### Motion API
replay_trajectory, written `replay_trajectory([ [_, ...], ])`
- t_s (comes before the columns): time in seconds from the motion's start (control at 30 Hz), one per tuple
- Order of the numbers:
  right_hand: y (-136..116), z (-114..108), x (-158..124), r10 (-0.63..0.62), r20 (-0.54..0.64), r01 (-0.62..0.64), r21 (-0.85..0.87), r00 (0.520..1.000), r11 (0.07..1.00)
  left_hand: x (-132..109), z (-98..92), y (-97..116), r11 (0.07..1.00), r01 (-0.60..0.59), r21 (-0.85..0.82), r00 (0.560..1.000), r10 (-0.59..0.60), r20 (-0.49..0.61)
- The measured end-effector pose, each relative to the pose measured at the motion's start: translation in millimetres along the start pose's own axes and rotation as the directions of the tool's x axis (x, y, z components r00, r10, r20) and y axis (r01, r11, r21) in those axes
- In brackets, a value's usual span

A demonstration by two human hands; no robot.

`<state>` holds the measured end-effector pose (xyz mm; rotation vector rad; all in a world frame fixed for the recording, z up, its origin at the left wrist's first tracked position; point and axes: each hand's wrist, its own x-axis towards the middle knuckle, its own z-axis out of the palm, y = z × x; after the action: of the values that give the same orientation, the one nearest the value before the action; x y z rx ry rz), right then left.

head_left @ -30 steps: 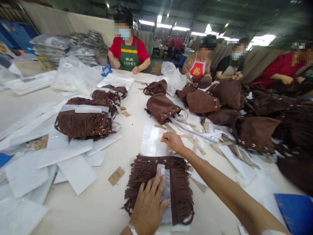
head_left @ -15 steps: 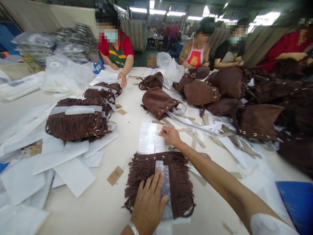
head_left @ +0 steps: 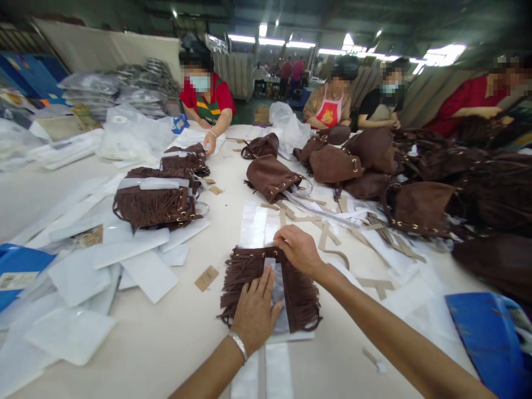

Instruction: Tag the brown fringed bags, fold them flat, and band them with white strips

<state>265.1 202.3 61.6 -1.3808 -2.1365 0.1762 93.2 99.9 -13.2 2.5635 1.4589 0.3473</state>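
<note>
A dark brown fringed bag [head_left: 297, 293] lies flat in front of me, with gold eyelets along its top edge. Down its middle runs a strip of greyish translucent plastic [head_left: 280, 282]. My left hand [head_left: 255, 305] rests flat on that plastic and the fringe, fingers stretched out. Beyond the bag's top edge lies a shiny white plastic sheet [head_left: 251, 224], which seems to pass beneath the bag. My right hand [head_left: 298, 249] is closed in a pinch at the sheet's right edge, just above the eyelets; the fingertips are partly hidden. A brown card tag [head_left: 206, 278] lies left of the bag.
Wrapped fringed bags [head_left: 153, 199] sit at the left beyond loose white packets [head_left: 83, 277]. Brown bags [head_left: 419, 208] are heaped at the right, near tan paper strips [head_left: 328, 235]. Co-workers stand across the table; one person's hand [head_left: 210, 141] touches a far bag. Blue objects [head_left: 484, 338] flank me.
My right hand has come toward me, from above the bag to its top edge, still pinching. My left hand stays flat on the bag. The view has shifted slightly.
</note>
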Motion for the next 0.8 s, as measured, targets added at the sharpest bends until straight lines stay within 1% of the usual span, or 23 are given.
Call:
replay_trajectory([
  [0.07,-8.5,0.2,-15.2,0.043,-0.004,-0.043,0.000,0.999,0.999,-2.7,2.5,-1.2,1.000,0.002,-0.005,1.000,-0.002,-0.022],
  [0.13,-10.9,3.3,-24.7,0.101,-0.004,-0.100,0.027,0.995,0.995,-4.9,5.2,-2.9,1.000,-0.007,-0.012,0.999,0.006,-0.043],
  [0.27,-8.0,10.8,-31.5,0.216,0.010,-0.216,0.096,0.976,0.972,-6.7,9.5,-4.2,0.999,-0.048,-0.009,0.996,0.047,-0.072],
  [0.37,-6.7,15.4,-34.0,0.244,0.026,-0.246,0.121,0.969,0.962,-6.8,11.0,-2.0,0.997,-0.072,0.025,0.994,0.074,-0.077],
  [0.47,-6.5,19.7,-37.4,0.240,0.019,-0.240,0.106,0.971,0.965,-6.8,9.7,0.3,0.995,-0.070,0.066,0.993,0.075,-0.088],
  [0.57,-5.5,22.9,-40.6,0.206,0.028,-0.208,0.102,0.978,0.973,-6.6,6.4,1.0,0.994,-0.067,0.086,0.993,0.074,-0.089],
  [0.7,-4.7,25.3,-45.7,0.101,0.060,-0.107,0.110,0.993,0.988,-5.7,4.1,1.4,0.997,-0.039,0.073,0.996,0.045,-0.081],
  [0.8,-6.6,27.2,-52.4,0.028,0.100,-0.037,0.088,0.995,0.995,-4.9,4.6,1.6,0.999,-0.019,0.035,0.997,0.021,-0.075],
])
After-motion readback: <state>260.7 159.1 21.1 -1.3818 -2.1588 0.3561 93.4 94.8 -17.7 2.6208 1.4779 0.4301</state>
